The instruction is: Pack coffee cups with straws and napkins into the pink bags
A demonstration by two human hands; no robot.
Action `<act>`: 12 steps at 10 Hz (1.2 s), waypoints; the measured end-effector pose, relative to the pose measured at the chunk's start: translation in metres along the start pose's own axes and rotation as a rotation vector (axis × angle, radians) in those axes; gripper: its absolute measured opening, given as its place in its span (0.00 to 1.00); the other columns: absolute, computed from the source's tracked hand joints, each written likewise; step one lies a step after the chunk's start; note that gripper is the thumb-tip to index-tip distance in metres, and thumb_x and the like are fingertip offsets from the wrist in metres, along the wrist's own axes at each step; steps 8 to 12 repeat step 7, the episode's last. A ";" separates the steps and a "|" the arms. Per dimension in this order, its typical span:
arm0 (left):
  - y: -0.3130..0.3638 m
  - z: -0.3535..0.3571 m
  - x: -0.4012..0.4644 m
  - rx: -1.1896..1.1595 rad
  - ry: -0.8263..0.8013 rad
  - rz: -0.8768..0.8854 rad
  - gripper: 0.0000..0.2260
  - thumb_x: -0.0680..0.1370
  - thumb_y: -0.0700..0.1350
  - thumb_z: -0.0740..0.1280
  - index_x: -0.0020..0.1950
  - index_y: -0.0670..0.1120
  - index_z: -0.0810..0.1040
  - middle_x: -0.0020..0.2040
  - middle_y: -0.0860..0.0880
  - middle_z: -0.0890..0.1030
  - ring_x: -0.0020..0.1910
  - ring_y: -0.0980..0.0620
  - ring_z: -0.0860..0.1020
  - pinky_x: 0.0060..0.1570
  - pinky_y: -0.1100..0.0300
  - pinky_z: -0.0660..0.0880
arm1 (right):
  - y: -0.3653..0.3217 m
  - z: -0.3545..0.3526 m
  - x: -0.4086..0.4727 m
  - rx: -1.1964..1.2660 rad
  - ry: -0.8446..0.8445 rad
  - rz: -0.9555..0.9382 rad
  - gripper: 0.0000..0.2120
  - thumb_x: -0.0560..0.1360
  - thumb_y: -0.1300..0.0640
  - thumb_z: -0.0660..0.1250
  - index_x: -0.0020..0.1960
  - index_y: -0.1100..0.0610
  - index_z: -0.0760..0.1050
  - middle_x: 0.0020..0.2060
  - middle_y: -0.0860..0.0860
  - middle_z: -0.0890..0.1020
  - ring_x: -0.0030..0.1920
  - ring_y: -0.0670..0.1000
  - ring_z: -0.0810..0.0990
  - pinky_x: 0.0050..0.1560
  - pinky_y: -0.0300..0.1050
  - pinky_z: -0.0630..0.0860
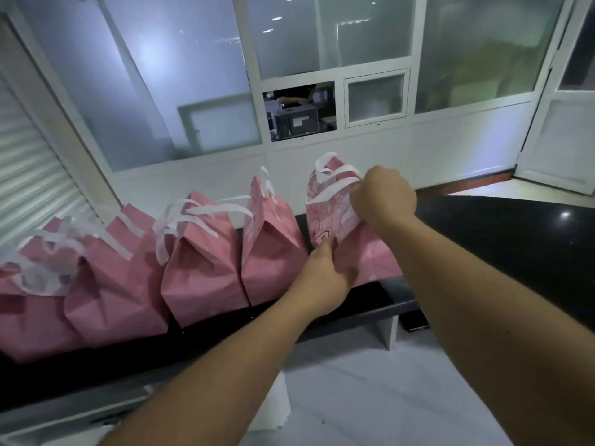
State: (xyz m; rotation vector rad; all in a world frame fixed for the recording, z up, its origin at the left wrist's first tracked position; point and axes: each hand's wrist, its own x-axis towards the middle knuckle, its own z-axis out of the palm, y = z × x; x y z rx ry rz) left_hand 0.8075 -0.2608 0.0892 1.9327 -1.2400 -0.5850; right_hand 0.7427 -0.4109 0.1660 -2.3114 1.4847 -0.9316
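Standing in a row along the dark tabletop (531,239), four pink bags already look finished, which suggests the task is well along. Farthest left, the first pink bag (29,304) is blurred at the frame edge, its white handles flopped over the top. Next comes the second pink bag (109,294), then the third pink bag (203,278) with its top folded to a peak, then the fourth pink bag (270,252), taller and likewise closed. No coffee cups, straws or napkins show anywhere, so whether each bag is truly packed cannot be told; their closed tops only hint at it.

Just right of the fourth bag sits the fifth pink bag (331,207), the one being handled, with a patterned face and white handles standing up. It seems to be the last of the row in view, and closing or settling it looks like what is left.

The left hand (325,272) reaches forward on a nearly straight arm and pinches the bag low on its front face, fingers curled onto the paper. The right hand (383,197) comes in higher from the right, wrist bent, knuckles up, clenched on the bag's upper edge beside the handles. Past it the tabletop runs on, dark and glossy, to the right
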 end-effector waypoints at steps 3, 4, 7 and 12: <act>-0.018 -0.003 0.035 0.014 0.024 -0.138 0.37 0.81 0.51 0.68 0.85 0.54 0.51 0.79 0.50 0.69 0.46 0.63 0.74 0.34 0.76 0.67 | -0.014 0.061 0.019 0.002 -0.072 0.010 0.10 0.75 0.61 0.62 0.36 0.55 0.69 0.34 0.52 0.73 0.33 0.56 0.73 0.35 0.43 0.68; -0.022 -0.003 0.030 0.008 0.025 -0.130 0.39 0.79 0.53 0.68 0.85 0.58 0.50 0.82 0.52 0.66 0.60 0.56 0.79 0.49 0.69 0.71 | -0.006 0.063 0.020 0.012 -0.129 0.043 0.12 0.77 0.59 0.61 0.35 0.55 0.68 0.37 0.53 0.77 0.31 0.52 0.72 0.29 0.41 0.64; -0.036 -0.042 -0.028 -0.009 0.117 -0.052 0.32 0.78 0.50 0.71 0.80 0.57 0.64 0.73 0.53 0.74 0.56 0.59 0.77 0.48 0.70 0.72 | -0.034 0.004 -0.047 0.113 -0.079 -0.222 0.19 0.80 0.51 0.61 0.68 0.59 0.73 0.61 0.59 0.77 0.59 0.63 0.75 0.58 0.57 0.74; -0.036 -0.042 -0.028 -0.009 0.117 -0.052 0.32 0.78 0.50 0.71 0.80 0.57 0.64 0.73 0.53 0.74 0.56 0.59 0.77 0.48 0.70 0.72 | -0.034 0.004 -0.047 0.113 -0.079 -0.222 0.19 0.80 0.51 0.61 0.68 0.59 0.73 0.61 0.59 0.77 0.59 0.63 0.75 0.58 0.57 0.74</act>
